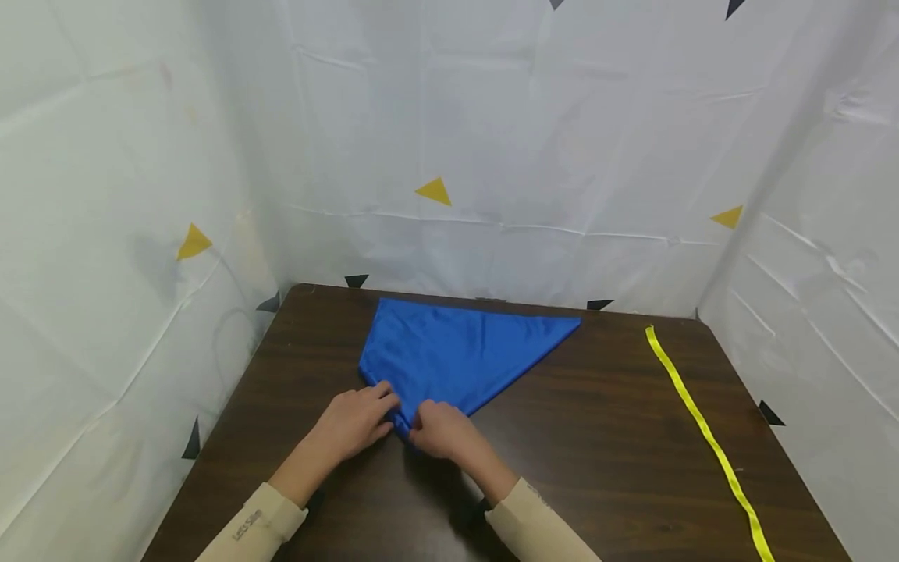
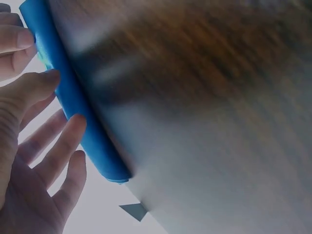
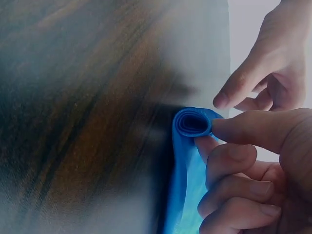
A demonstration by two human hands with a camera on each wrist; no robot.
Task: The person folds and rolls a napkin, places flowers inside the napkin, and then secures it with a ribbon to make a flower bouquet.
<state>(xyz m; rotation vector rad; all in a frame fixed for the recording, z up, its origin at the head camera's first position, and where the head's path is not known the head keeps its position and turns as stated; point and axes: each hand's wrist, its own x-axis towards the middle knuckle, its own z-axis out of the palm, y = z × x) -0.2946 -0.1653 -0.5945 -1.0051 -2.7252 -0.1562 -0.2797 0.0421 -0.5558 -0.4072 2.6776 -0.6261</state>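
Note:
A shiny blue cloth (image 1: 470, 343) lies spread on the brown table, its lower left edge wound into a tight roll. My left hand (image 1: 358, 417) is at that rolled edge, thumb on the near side and fingers over the far side. In the left wrist view the thumb and a fingertip meet the roll (image 2: 90, 131). My right hand (image 1: 445, 429) pinches the roll's near end between thumb and index finger, the other fingers curled in. Coiled layers (image 3: 192, 122) show at this end in the right wrist view.
A long yellow ribbon (image 1: 705, 429) runs down the right side of the dark wooden table (image 1: 597, 453). White sheeting (image 1: 527, 156) with yellow and black triangles stands behind the table and at both sides.

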